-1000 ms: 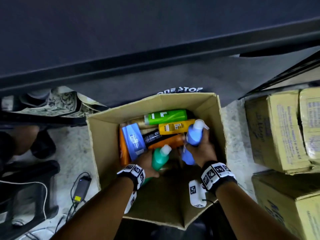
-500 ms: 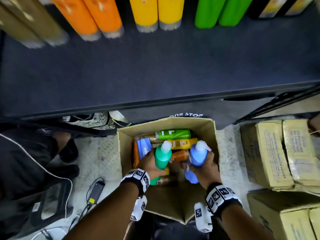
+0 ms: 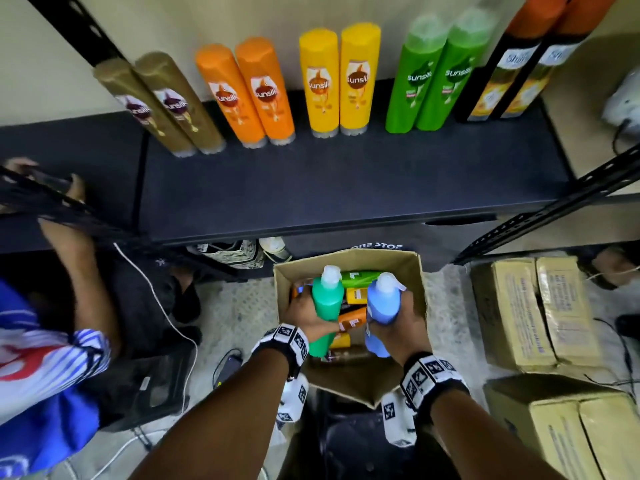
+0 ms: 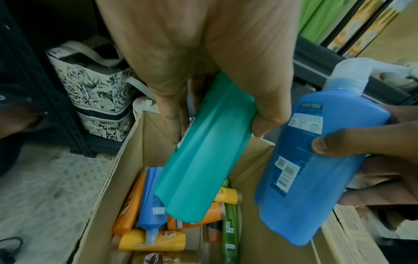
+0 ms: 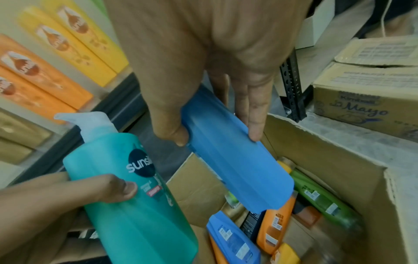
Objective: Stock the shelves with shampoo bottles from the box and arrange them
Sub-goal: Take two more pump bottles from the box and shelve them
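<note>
My left hand (image 3: 304,315) grips a teal pump bottle (image 3: 327,304) upright above the open cardboard box (image 3: 417,271). My right hand (image 3: 403,318) grips a blue pump bottle (image 3: 382,304) beside it. Both bottles show close up in the wrist views: the teal bottle (image 4: 203,160) (image 5: 133,200) and the blue bottle (image 4: 316,169) (image 5: 235,160). Inside the box lie several more bottles, orange, yellow, green and blue (image 4: 151,200). On the dark shelf (image 3: 346,188) stand pairs of gold, orange, yellow (image 3: 339,81), green and black bottles along the back.
Closed cartons (image 3: 533,306) are stacked on the floor to the right. Another person in a blue striped sleeve (image 3: 45,358) reaches at the left by the shelf frame. A patterned bag (image 4: 97,92) sits under the shelf, and cables (image 3: 166,306) lie on the floor left of the box.
Both hands have lifted the teal and blue bottles up out of the box. My head has tilted up, so the shelf with its row of bottles has come into view.
</note>
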